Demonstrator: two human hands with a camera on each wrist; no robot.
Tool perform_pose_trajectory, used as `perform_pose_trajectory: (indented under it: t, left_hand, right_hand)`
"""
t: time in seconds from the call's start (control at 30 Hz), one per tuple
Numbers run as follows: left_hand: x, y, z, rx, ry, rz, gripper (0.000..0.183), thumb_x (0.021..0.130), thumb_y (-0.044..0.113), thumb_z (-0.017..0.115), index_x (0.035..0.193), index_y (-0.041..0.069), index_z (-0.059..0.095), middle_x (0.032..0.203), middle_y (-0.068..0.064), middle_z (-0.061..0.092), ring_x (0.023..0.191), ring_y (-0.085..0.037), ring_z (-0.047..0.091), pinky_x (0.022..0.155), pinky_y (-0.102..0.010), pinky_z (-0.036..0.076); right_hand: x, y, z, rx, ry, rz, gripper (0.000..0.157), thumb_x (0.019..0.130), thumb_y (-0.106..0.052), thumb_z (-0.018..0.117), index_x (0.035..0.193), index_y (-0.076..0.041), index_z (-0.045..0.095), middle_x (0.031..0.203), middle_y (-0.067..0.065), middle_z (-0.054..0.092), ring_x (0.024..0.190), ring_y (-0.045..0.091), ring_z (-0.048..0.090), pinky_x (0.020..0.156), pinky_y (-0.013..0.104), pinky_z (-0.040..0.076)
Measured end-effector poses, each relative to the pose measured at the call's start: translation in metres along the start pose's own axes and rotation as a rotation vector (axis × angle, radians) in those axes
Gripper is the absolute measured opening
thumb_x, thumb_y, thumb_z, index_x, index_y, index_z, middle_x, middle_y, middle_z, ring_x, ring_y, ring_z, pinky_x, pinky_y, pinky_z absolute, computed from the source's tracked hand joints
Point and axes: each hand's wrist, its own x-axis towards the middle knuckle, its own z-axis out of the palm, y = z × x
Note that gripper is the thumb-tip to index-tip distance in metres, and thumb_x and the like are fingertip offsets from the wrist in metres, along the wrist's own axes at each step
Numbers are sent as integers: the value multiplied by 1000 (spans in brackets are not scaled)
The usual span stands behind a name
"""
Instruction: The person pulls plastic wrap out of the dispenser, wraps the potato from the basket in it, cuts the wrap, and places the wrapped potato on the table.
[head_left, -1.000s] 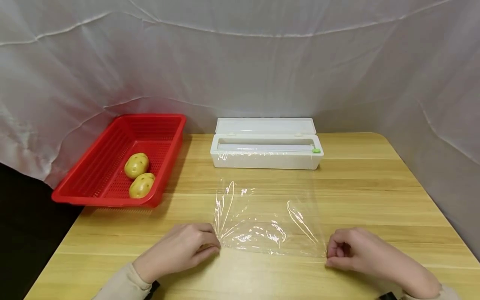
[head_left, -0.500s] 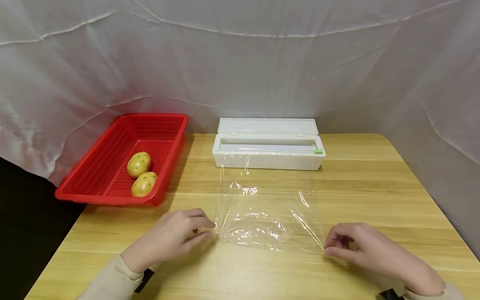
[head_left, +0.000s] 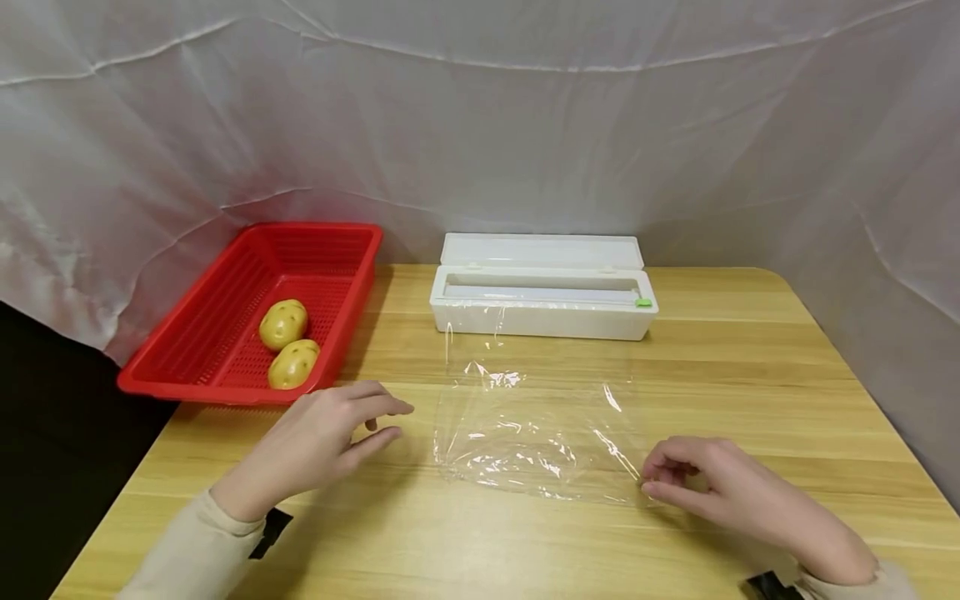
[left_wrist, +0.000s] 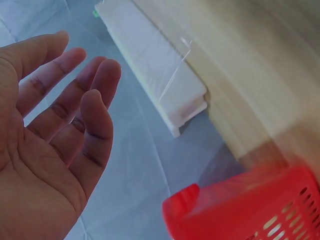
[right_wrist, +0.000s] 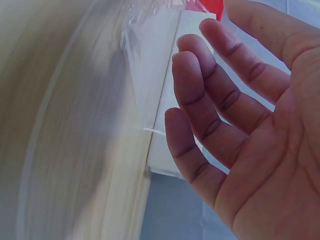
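A sheet of clear plastic wrap (head_left: 517, 433) extends over the wooden table from a white wrap dispenser (head_left: 543, 321) with its lid raised. My left hand (head_left: 318, 433) hovers left of the wrap, fingers apart and holding nothing. In the left wrist view that hand's palm (left_wrist: 35, 180) shows, its fingers loosely bent. At the wrap's near right corner is my right hand (head_left: 720, 483), its thumb and index fingertips close to the film. Its fingers (right_wrist: 190, 80) look relaxed in the right wrist view, with no film visibly pinched; whether they touch it is hard to tell.
A red plastic basket (head_left: 352, 325) stands at the left with two potatoes (head_left: 283, 324) in it. Pale cloth (head_left: 540, 150) hangs behind the table. A green slider (head_left: 643, 302) sits at the dispenser's right end.
My left hand has let go of the wrap's left corner and moved up and left. My right hand has shifted slightly away from me, its fingers loosening at the right corner.
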Motion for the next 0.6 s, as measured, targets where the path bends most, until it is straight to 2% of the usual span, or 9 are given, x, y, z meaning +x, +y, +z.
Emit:
perform_pose_trajectory:
  t: [0.3,0.6]
  left_hand:
    - [6,-10,-18,-62,12,-26,29,91,20,87,119,19,79,107,8,77,80,0,67,67,-21,56]
    - [8,-30,-34,-221,49,-34,40,89,7,86,126,19,76,106,6,77,81,2,66,67,-22,58]
  right_hand:
    - [8,-4,3,31,-17,-20,12,100,-18,77,111,-22,73,89,-23,65,81,-7,60,69,19,55]
    - [15,-10,3,65,-28,-37,17,102,-18,76,118,-18,73,91,-22,67,82,-6,63,73,20,57]
